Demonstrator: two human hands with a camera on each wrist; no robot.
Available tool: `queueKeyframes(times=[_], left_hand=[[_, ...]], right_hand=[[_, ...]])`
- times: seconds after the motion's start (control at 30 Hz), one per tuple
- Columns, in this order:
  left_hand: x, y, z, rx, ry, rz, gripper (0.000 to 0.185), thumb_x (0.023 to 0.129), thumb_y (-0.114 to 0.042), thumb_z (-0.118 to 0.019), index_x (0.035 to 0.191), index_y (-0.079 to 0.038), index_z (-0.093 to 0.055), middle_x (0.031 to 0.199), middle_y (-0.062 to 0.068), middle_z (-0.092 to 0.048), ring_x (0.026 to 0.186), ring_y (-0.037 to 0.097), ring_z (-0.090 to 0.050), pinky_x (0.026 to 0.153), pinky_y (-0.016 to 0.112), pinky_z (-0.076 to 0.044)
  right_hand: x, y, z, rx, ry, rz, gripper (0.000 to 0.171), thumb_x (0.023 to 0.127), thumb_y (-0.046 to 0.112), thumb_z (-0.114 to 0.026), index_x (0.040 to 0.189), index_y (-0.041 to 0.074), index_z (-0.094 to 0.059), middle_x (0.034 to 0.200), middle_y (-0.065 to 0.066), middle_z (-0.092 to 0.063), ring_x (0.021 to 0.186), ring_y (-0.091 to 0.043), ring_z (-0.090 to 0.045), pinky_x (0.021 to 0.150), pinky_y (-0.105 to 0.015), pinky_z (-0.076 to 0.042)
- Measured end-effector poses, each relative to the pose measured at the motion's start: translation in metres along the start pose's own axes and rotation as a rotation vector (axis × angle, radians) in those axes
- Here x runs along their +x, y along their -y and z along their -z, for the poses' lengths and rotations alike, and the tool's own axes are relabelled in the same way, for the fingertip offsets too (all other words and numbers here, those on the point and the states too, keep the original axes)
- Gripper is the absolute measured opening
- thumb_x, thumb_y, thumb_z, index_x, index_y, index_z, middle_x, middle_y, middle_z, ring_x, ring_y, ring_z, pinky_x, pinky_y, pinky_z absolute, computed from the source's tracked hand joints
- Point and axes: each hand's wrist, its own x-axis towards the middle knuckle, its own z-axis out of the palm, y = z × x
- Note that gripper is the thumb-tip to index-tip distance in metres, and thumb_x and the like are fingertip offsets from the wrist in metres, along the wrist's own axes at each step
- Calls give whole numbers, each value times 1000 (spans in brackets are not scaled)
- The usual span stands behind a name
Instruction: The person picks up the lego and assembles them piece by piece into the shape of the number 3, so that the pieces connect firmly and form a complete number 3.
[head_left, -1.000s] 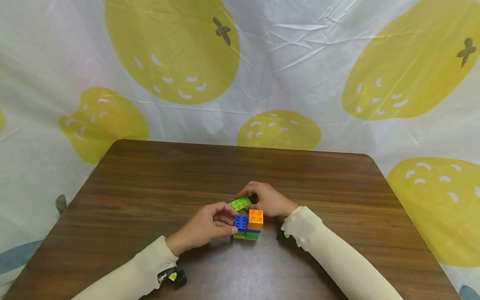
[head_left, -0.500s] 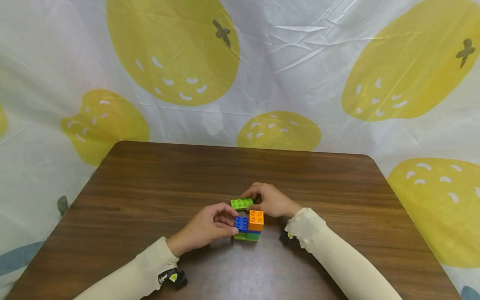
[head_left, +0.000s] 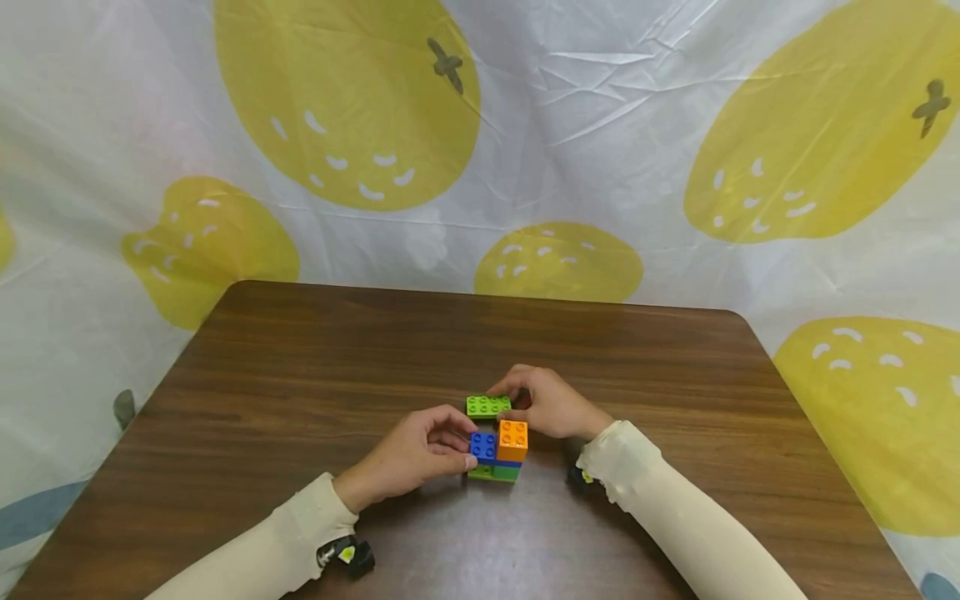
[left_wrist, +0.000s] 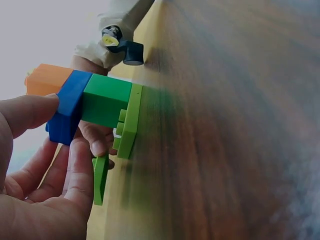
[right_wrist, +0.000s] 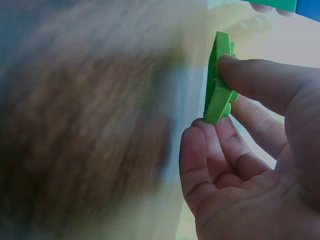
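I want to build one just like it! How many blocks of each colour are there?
Light green: 2, the flat plate pinched in the right hand and the base plate under the stack
Darker green: 1, a brick
Blue: 1, a brick held by the left hand
Orange: 1, a brick
Total: 5

One brown table (head_left: 300,400) carries one stack of bricks (head_left: 497,454) near its front middle: one orange brick (head_left: 512,439), one blue brick (head_left: 482,446), one dark green brick (head_left: 506,472) and one light green plate (head_left: 480,472). Just behind the stack is one loose light green plate (head_left: 487,406). Two hands flank the stack, the left hand (head_left: 408,454) and the right hand (head_left: 551,404).
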Motion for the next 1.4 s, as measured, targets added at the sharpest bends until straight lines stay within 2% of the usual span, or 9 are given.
queueKeyframes(times=[0.4, 0.7, 0.97, 1.23, 1.4], left_hand=[[0, 1, 0, -3, 5, 0, 38, 93, -18, -83, 125, -4, -66, 121, 13, -71, 106, 23, -71, 90, 25, -61], [-1, 1, 1, 8, 7, -4, 38, 94, -20, -82, 124, -3, -66, 120, 13, -71, 106, 22, -71, 90, 25, -61], [0, 2, 1, 0, 8, -1, 38, 94, -18, -82, 125, -4, -66, 120, 12, -71, 106, 23, -71, 90, 25, -61], [0, 1, 1, 12, 0, -7, 38, 93, -18, -83, 124, -4, -67, 119, 12, -71, 105, 23, -71, 90, 25, -61], [0, 1, 1, 18, 1, -6, 38, 93, -19, -83, 124, -5, -67, 120, 12, -71, 105, 23, -71, 90, 25, -61]], right_hand=[[-4, 3, 2, 10, -39, 4, 31, 91, 12, -84, 122, 10, -78, 103, 1, -70, 87, -13, -67, 81, -28, -61], [-7, 4, 6, 22, -76, 24, 33, 90, 18, -85, 122, 12, -78, 107, 1, -71, 92, -25, -67, 85, -42, -63], [-8, 7, 13, 49, -119, 35, 33, 89, 19, -87, 120, 15, -79, 109, 3, -72, 91, -22, -66, 86, -37, -63], [-13, 14, 19, 104, -132, 28, 32, 88, 17, -86, 119, 14, -79, 109, 1, -71, 91, -28, -66, 87, -45, -64], [-15, 18, 21, 125, -139, 21, 31, 88, 15, -86, 119, 15, -79, 109, 2, -70, 90, -30, -65, 86, -45, -64]])
